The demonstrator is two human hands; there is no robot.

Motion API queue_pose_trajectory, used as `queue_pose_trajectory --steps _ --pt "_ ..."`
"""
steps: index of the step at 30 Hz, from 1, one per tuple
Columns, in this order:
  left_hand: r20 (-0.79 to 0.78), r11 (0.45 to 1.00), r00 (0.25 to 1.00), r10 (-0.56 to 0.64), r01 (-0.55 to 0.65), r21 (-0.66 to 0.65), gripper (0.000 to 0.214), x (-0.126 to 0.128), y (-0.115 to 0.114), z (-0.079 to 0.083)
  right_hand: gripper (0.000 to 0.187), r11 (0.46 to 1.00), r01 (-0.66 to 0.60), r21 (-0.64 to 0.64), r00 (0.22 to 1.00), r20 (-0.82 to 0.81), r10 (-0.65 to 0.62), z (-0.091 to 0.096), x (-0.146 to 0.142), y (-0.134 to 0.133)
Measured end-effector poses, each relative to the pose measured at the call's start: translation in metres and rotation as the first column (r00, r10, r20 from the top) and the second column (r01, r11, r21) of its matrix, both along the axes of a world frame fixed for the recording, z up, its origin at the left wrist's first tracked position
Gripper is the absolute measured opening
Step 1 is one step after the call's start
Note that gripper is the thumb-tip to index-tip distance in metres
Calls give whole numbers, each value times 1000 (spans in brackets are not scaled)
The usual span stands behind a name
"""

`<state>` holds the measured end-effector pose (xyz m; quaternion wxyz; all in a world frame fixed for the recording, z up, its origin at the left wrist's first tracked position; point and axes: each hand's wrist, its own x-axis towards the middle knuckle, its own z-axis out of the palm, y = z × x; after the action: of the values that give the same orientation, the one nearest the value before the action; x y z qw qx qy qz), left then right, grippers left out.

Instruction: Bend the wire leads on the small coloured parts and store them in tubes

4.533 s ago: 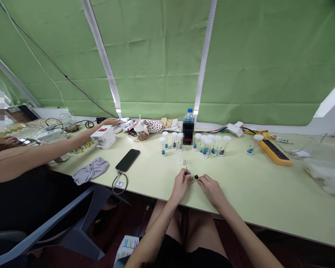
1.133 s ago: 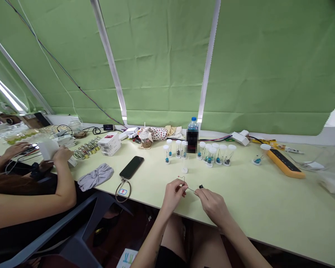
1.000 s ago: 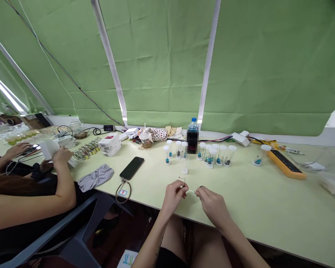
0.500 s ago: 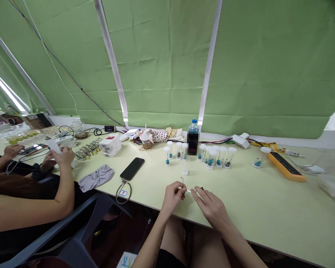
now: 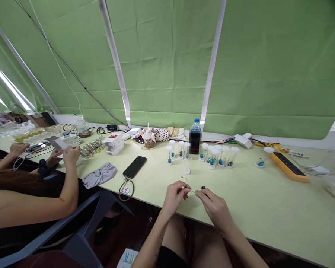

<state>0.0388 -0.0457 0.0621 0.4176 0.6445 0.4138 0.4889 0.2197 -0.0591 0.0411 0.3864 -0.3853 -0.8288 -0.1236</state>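
Near the table's front edge, my left hand (image 5: 176,196) is closed in a pinch. A thin dark wire (image 5: 186,181) with a small reddish bit at its tip sticks up from its fingers. A slim pale rod (image 5: 193,192) spans the gap from those fingers to my right hand (image 5: 215,207), which pinches its other end. A small black piece (image 5: 203,187) shows just beyond the right fingertips; I cannot tell whether they touch it. Past my hands stands a clear tube (image 5: 187,171) with a white base. Behind it are several white-capped clear tubes (image 5: 212,159) with blue pieces inside.
At the left, a co-worker's hand (image 5: 72,154) holds a grey-white flat piece. A phone (image 5: 134,166), a grey cloth (image 5: 100,175) and white boxes (image 5: 113,144) lie between us. A bottle (image 5: 195,139) stands behind the tubes, an orange power strip (image 5: 289,167) at the right.
My right fingers have drawn together from a more stretched pose, closing on the pale rod's end. My left hand keeps its pinch. The co-worker's flat piece has tilted.
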Motion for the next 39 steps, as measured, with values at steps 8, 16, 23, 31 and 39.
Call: queue_pose_trajectory --steps 8,16,23,31,39 --pt "-84 997 996 30 -24 79 22 0 0 -2 31 863 -227 -451 875 -484 -23 10 -14 -4" --pt "-10 996 996 84 -84 -21 20 -3 10 -17 35 920 -153 -361 943 -332 26 -8 -14 2" --pt "-1 994 998 68 -68 -85 19 -4 10 -16 39 999 18 41 995 102 -22 -22 -6 3" --pt "-22 999 999 30 -30 25 16 -4 0 1 33 968 -190 -161 971 -178 161 -6 -5 -4" --pt "-39 998 999 -8 10 66 11 -5 -8 14 28 761 -368 -534 798 -601 -36 29 -12 -12"
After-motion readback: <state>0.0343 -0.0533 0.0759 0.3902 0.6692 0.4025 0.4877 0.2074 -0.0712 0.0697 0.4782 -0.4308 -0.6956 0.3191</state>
